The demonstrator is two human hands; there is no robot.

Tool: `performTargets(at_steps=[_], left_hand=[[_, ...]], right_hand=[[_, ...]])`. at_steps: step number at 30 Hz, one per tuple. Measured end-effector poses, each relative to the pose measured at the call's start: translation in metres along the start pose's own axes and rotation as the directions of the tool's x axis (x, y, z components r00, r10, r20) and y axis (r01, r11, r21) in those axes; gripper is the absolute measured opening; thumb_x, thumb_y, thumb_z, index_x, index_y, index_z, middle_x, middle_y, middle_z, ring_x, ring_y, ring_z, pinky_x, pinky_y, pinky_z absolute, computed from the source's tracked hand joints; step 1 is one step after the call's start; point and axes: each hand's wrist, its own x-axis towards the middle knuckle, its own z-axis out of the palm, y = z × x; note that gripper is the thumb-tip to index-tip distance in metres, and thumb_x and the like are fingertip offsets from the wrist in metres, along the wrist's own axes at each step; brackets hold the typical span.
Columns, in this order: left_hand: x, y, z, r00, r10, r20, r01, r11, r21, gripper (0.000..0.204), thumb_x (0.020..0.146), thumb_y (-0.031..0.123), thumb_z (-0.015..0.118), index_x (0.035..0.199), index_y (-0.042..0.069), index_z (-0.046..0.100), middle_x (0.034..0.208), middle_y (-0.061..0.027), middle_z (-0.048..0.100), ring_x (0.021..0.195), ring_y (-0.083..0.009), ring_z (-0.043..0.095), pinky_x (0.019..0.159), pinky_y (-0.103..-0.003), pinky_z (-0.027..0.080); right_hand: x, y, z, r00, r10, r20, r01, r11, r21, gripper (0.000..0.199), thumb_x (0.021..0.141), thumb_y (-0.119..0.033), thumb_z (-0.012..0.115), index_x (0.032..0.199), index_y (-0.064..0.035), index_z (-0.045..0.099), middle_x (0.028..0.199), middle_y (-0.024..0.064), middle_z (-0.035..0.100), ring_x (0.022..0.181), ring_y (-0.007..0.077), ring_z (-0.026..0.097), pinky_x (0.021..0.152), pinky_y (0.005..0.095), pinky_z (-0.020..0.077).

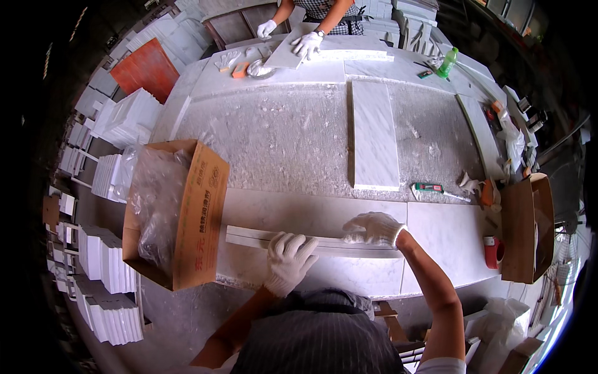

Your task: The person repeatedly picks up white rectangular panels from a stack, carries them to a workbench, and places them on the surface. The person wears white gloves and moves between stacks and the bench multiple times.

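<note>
Both my hands wear white gloves. My left hand (pixel 289 260) presses down on a long narrow white marble strip (pixel 249 236) lying across the near part of the stone table (pixel 280 137). My right hand (pixel 374 228) rests on the same strip further right, fingers curled over its far edge. The strip lies on larger white marble slabs (pixel 448 234). My forearms come up from the lower edge.
An open cardboard box lined with clear plastic (pixel 177 212) stands at the left table edge. A long marble slab (pixel 372 134) lies mid-table, a utility knife (pixel 436 189) beside it. A second brown box (pixel 528 227) at right. A person's gloved hands (pixel 307 43) hold a tile across the table. Stacked white tiles (pixel 109 274) on the floor.
</note>
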Motion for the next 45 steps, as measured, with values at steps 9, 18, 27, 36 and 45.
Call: performTargets(at_steps=[9,18,27,36,45], left_hand=[[-0.003,-0.005,0.008,1.000,0.000,-0.027,0.000,1.000,-0.020,0.041,0.073,0.030,0.072,0.110,0.016,0.063,0.109,-0.0016,0.050,0.107,-0.0235,0.045,0.098,-0.045,0.038],[-0.002,-0.007,0.009,0.999,0.008,-0.043,-0.010,1.000,-0.026,0.042,0.071,0.031,0.072,0.109,0.017,0.064,0.108,-0.0006,0.050,0.105,-0.0228,0.046,0.098,-0.044,0.039],[-0.002,-0.009,0.011,0.998,0.006,-0.064,-0.009,0.999,-0.046,0.040,0.070,0.033,0.072,0.107,0.020,0.064,0.108,-0.0003,0.052,0.106,-0.0220,0.046,0.097,-0.043,0.040],[0.000,-0.011,0.003,1.000,-0.028,-0.002,0.028,0.999,-0.021,0.037,0.073,0.034,0.069,0.107,0.022,0.062,0.110,0.0005,0.052,0.110,-0.0210,0.047,0.098,-0.043,0.036],[-0.004,-0.011,-0.014,0.999,0.009,0.039,-0.011,0.998,0.055,0.035,0.075,0.035,0.067,0.108,0.023,0.063,0.105,0.0014,0.054,0.103,-0.0184,0.052,0.095,-0.041,0.039]], right_hand=[[-0.002,-0.014,-0.002,1.000,-0.021,0.010,0.022,0.997,-0.068,0.034,0.083,-0.015,0.059,0.116,-0.0178,0.063,0.109,0.0048,0.066,0.092,0.0262,0.064,0.081,0.0338,0.0502],[-0.004,-0.006,0.003,0.995,-0.049,0.082,0.035,0.986,0.164,0.039,0.077,-0.010,0.062,0.116,-0.0109,0.062,0.112,0.0104,0.064,0.104,0.0303,0.060,0.093,0.0368,0.0450],[0.003,0.006,0.006,0.997,0.041,0.066,-0.049,0.991,0.125,0.034,0.081,-0.014,0.061,0.114,-0.0094,0.063,0.110,0.0143,0.064,0.102,0.0316,0.060,0.090,0.0375,0.0452],[0.039,-0.039,-0.019,0.957,0.131,0.259,-0.085,0.980,-0.183,0.032,0.087,-0.033,0.057,0.117,-0.0225,0.064,0.099,0.0090,0.068,0.092,0.0299,0.064,0.081,0.0382,0.0483],[0.050,-0.069,-0.004,0.987,0.144,0.068,-0.120,0.953,-0.278,0.036,0.084,-0.040,0.054,0.105,-0.0128,0.065,0.091,0.0167,0.067,0.089,0.0370,0.063,0.079,0.0450,0.0477]])
